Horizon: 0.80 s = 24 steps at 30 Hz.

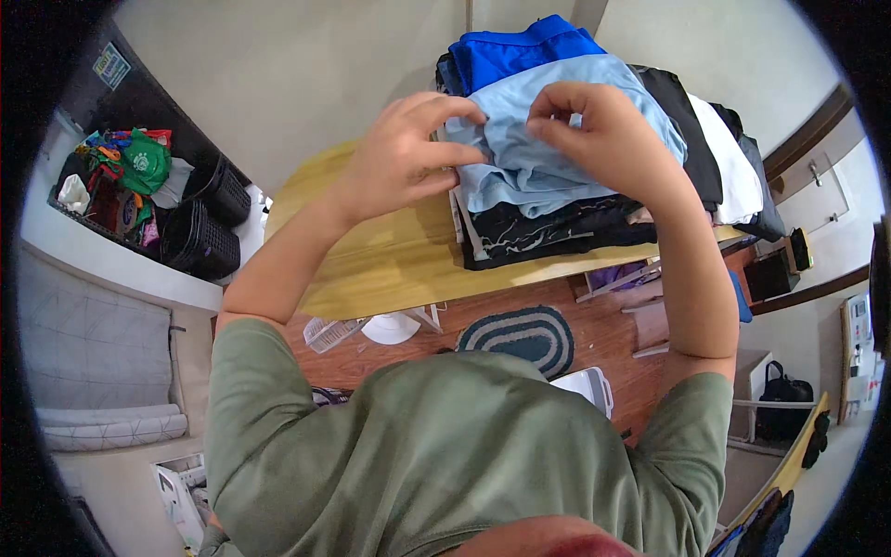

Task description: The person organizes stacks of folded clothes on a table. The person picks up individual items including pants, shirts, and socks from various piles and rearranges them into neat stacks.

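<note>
A light blue garment [580, 84] lies rumpled on top of a stack of clothes on the wooden table. My left hand [401, 153] is at its left edge, thumb and fingers spread apart with nothing seen between them. Over the middle of the same garment is my right hand [594, 130], its fingers curled in and the tips drawn together near the thumb. Whether cloth is caught in that pinch is hidden. Under the garment lies black patterned clothing [538, 234]; a bright blue garment [524, 58] rests behind it.
To the right, a black garment [682, 121] and a white one [729, 158] sit in another pile. The yellow wooden table [371, 265] ends in a curved near edge. On the left are black baskets [197, 243]. Below lies an oval rug [516, 340].
</note>
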Motion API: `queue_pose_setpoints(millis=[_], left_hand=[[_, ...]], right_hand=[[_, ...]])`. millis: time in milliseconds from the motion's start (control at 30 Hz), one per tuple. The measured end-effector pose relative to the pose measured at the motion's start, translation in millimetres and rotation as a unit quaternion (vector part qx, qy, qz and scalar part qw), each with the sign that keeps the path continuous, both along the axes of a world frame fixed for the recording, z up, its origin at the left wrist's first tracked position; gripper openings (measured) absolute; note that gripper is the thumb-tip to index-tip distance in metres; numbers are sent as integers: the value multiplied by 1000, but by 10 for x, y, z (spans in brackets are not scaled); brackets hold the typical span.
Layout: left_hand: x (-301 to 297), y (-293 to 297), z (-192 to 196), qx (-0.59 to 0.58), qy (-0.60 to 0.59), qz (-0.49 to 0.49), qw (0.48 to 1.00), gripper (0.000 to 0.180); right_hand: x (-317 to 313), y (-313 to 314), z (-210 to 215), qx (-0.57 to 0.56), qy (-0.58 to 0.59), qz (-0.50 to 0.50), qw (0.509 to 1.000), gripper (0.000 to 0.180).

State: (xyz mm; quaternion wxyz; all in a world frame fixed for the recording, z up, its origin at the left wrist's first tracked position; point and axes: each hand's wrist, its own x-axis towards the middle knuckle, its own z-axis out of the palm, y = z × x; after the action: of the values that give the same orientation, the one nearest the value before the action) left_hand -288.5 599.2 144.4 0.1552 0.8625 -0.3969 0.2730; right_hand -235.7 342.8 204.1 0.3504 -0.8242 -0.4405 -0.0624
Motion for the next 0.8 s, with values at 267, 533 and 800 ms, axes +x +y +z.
queue_pose_setpoints(millis=[267,533,800], left_hand=[[161,43,243,-4,63,-91,994,22],[633,-337,412,29,-82,-78,993,17],[321,-27,-71,18,-266,-70,961,10]], right_hand=[[39,5,-66,-61,-64,11,996,21],[-2,54,365,66,-40,-24,997,20],[120,-491,125,18,-59,-4,998,43]])
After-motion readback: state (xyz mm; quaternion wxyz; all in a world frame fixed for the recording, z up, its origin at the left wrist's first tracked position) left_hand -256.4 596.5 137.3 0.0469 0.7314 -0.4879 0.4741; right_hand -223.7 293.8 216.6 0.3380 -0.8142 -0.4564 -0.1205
